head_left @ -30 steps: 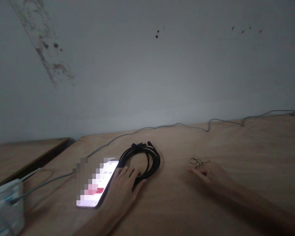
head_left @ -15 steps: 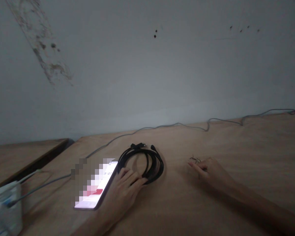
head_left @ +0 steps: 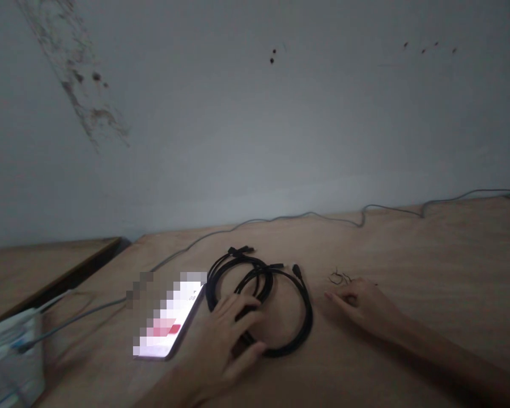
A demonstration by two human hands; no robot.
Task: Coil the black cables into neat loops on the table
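Two overlapping coils of black cable lie on the wooden table: a left coil (head_left: 210,280) and a right coil (head_left: 308,317), with plugs at their upper edges. Over the near side of both rests my left hand (head_left: 233,331), its fingers spread and touching the cable without closing round it. To the right, my right hand (head_left: 363,303) lies low on the table with thumb and forefinger apart; its other fingers are partly hidden. Beyond its fingertips are several thin black wire pieces (head_left: 338,277), looking like twist ties.
A lit phone (head_left: 165,334), partly blurred out, lies left of my left hand. At the lower left is a white box (head_left: 29,368) with a grey cable (head_left: 85,311) plugged in. The grey cable runs along the table's back edge by the wall (head_left: 255,130).
The single ring of black cable now shows as two overlapping coils, one shifted right and nearer. My left hand's fingers have spread. My right hand has let go of the thin wire pieces.
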